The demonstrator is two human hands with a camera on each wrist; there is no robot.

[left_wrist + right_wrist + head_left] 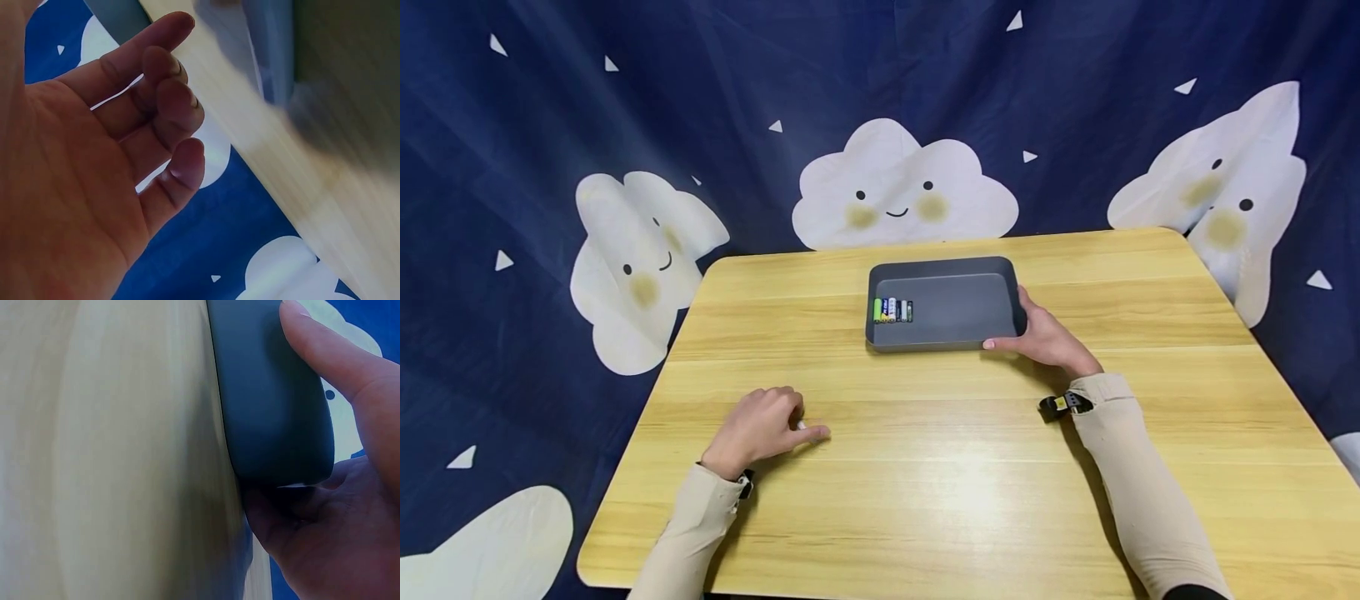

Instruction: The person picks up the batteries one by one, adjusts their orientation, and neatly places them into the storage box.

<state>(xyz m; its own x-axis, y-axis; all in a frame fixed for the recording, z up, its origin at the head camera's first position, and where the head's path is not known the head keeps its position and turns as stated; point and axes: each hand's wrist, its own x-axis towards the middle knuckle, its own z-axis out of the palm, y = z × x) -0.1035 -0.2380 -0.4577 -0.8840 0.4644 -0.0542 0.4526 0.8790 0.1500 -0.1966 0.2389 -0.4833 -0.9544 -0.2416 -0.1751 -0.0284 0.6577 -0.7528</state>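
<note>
A dark grey rectangular tray (955,333) stands toward the back of the table. My right hand (1045,335) grips its right front corner, the thumb along the front wall and the other fingers by the right end. The right wrist view shows this grip on the tray (275,400) close up. Several batteries (892,310), one with a green wrapper, stand in a row at the tray's left end. Apart from the tray, my left hand (763,429) is over the left part of the table. Its fingers (172,106) are loosely bent, and I see nothing held in the palm.
The light wooden table (910,500) reaches to a dark blue curtain (737,83) with white clouds at the back and left. A blurred grey shape (272,50) stands at the upper right of the left wrist view; I cannot tell what it is.
</note>
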